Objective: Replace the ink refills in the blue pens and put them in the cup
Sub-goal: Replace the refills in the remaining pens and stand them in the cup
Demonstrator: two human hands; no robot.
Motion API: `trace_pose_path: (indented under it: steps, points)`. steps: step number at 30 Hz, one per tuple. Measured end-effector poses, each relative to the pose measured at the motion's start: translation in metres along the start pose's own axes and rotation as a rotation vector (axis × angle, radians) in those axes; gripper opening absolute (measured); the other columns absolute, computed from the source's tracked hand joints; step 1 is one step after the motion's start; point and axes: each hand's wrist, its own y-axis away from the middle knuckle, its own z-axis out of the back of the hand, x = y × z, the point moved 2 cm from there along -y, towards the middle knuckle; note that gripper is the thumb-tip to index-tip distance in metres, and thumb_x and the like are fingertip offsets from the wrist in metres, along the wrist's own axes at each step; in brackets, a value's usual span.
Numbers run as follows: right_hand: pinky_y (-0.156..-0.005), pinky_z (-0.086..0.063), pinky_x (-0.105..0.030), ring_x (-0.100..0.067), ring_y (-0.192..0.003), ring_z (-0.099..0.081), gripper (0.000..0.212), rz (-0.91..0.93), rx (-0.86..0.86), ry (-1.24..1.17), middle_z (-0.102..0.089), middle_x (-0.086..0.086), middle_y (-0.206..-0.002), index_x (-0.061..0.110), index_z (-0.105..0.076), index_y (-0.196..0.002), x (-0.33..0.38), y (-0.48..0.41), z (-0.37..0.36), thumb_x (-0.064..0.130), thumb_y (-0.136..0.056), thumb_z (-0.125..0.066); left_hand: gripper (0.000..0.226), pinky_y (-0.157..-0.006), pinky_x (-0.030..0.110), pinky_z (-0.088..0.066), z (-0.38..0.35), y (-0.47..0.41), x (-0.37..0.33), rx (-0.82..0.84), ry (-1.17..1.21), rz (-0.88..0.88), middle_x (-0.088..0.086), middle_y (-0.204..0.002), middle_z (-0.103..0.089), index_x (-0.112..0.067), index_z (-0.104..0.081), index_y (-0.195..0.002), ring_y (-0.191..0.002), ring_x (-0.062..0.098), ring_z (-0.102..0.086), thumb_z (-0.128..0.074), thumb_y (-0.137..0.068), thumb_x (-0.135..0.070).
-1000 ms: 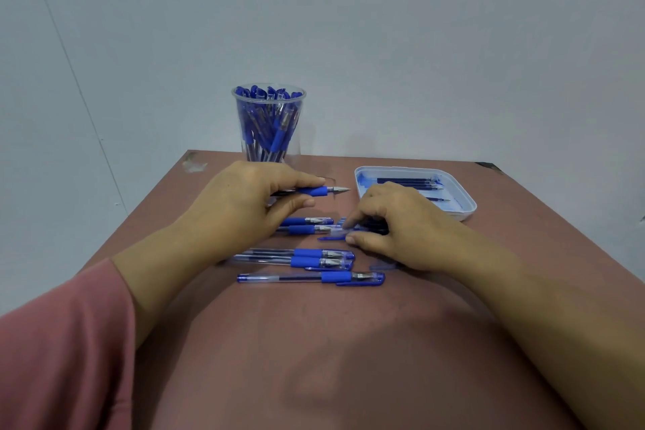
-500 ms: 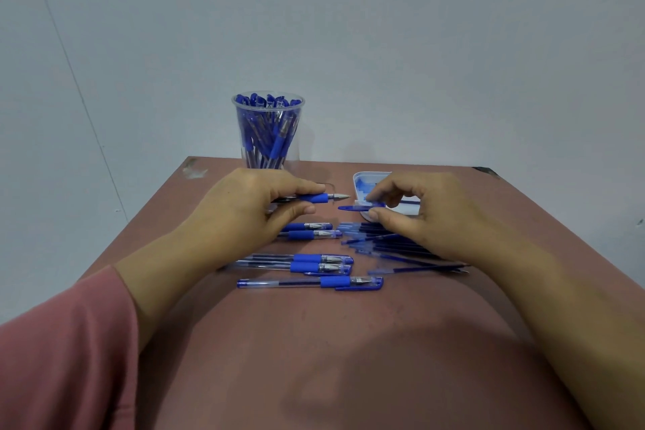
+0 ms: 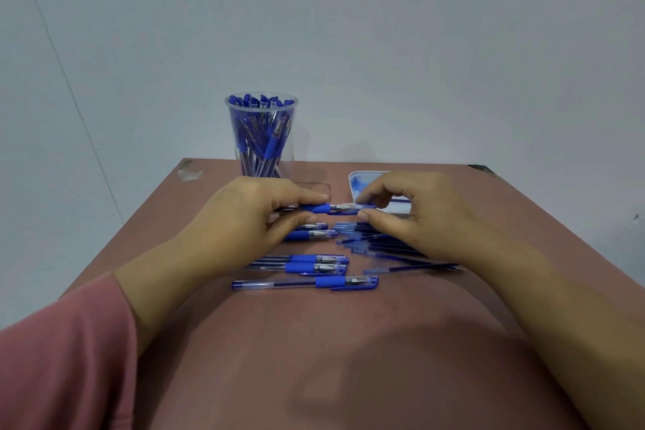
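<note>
My left hand (image 3: 254,213) grips a blue pen (image 3: 319,208) by its rubber grip, tip pointing right, a little above the table. My right hand (image 3: 415,213) pinches a blue cap (image 3: 363,209) that sits over the pen's tip. A clear cup (image 3: 261,136) packed with several blue pens stands at the back, behind my left hand. Several capped blue pens (image 3: 307,283) lie in rows below my hands. A heap of loose refills (image 3: 384,244) lies under my right hand.
A white tray (image 3: 370,181) with blue refills sits at the back right, mostly hidden by my right hand. The brown table (image 3: 314,360) ends close behind the cup at a pale wall. A pink sleeve (image 3: 59,360) covers my left forearm.
My right hand picked a cap off the table, lifted it and brought it left onto the tip of the pen in my left hand. The left hand stayed almost still.
</note>
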Motion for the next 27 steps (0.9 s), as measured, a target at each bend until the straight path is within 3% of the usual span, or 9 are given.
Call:
trace_pose_path:
  steps: [2,6,10,12,16,20,25,27]
  points:
    - [-0.077,-0.044,-0.010,0.001,-0.085,-0.060,0.009,0.034,0.009,0.000,-0.064,0.022,-0.080,0.027,-0.071,-0.094,0.004,-0.001,-0.005,0.024,-0.086,-0.071,0.026,-0.070,0.008,-0.045,-0.002,0.000,-0.003,0.003,-0.005,-0.029,-0.023,-0.093,-0.067,-0.029,-0.070,-0.114,-0.082,-0.007,-0.061,-0.066,-0.088,-0.032]
    - [-0.077,-0.044,-0.012,-0.001,-0.083,-0.060,0.011,0.092,-0.087,-0.013,-0.064,0.019,-0.083,0.020,-0.073,-0.097,0.004,-0.001,-0.010,0.023,-0.087,-0.069,0.028,-0.070,0.004,-0.042,-0.003,0.001,-0.005,-0.043,0.014,-0.025,-0.023,-0.093,-0.066,-0.024,-0.072,-0.112,-0.079,-0.014,-0.056,-0.063,-0.086,-0.030]
    - [-0.075,-0.046,-0.018,-0.006,-0.078,-0.059,0.015,0.209,-0.170,0.058,-0.067,0.009,-0.082,0.014,-0.073,-0.096,0.005,0.000,-0.013,0.022,-0.085,-0.068,0.027,-0.067,0.021,-0.052,-0.004,0.002,-0.009,-0.067,0.033,-0.029,-0.016,-0.092,-0.070,-0.021,-0.073,-0.110,-0.078,-0.003,-0.062,-0.062,-0.086,-0.029]
    - [-0.075,-0.046,-0.023,-0.008,-0.077,-0.058,0.015,0.246,-0.187,0.090,-0.068,0.004,-0.082,0.012,-0.073,-0.096,0.005,0.000,-0.015,0.020,-0.085,-0.067,0.026,-0.068,0.023,-0.052,-0.004,0.002,-0.010,-0.069,0.038,-0.033,-0.015,-0.091,-0.070,-0.021,-0.072,-0.110,-0.078,-0.002,-0.062,-0.062,-0.087,-0.028]
    - [-0.077,-0.046,-0.022,-0.009,-0.082,-0.059,0.012,0.200,-0.136,0.039,-0.067,0.004,-0.086,0.015,-0.070,-0.097,0.002,-0.002,-0.016,0.020,-0.087,-0.066,0.027,-0.072,0.020,-0.051,-0.005,0.001,-0.010,-0.077,0.012,-0.046,-0.013,-0.093,-0.071,-0.019,-0.072,-0.111,-0.080,0.000,-0.063,-0.062,-0.087,-0.028]
    - [-0.079,-0.042,-0.008,0.002,-0.091,-0.058,0.016,0.060,-0.029,-0.106,-0.062,0.022,-0.089,0.030,-0.061,-0.098,0.003,-0.002,-0.018,0.017,-0.090,-0.065,0.029,-0.073,0.017,-0.049,-0.007,0.002,-0.012,-0.060,-0.049,-0.027,-0.012,-0.096,-0.070,-0.021,-0.069,-0.116,-0.082,0.003,-0.062,-0.060,-0.089,-0.029]
    - [-0.078,-0.044,-0.009,0.001,-0.089,-0.061,0.023,-0.035,-0.083,-0.198,-0.066,0.014,-0.091,0.040,-0.057,-0.092,0.004,0.001,-0.013,0.018,-0.091,-0.063,0.061,-0.089,0.026,-0.046,-0.004,0.014,-0.020,0.034,-0.224,0.172,-0.013,-0.124,-0.060,-0.031,-0.048,-0.139,-0.110,0.007,-0.055,-0.044,-0.087,-0.064]
    - [-0.074,-0.042,-0.007,0.002,-0.082,-0.060,0.024,-0.071,-0.129,-0.253,-0.063,0.021,-0.083,0.039,-0.057,-0.090,0.002,0.002,-0.008,0.016,-0.091,-0.062,0.079,-0.099,0.027,-0.038,-0.003,0.022,-0.024,0.122,-0.291,0.261,-0.009,-0.140,-0.048,-0.028,-0.034,-0.147,-0.125,0.011,-0.046,-0.032,-0.083,-0.074]
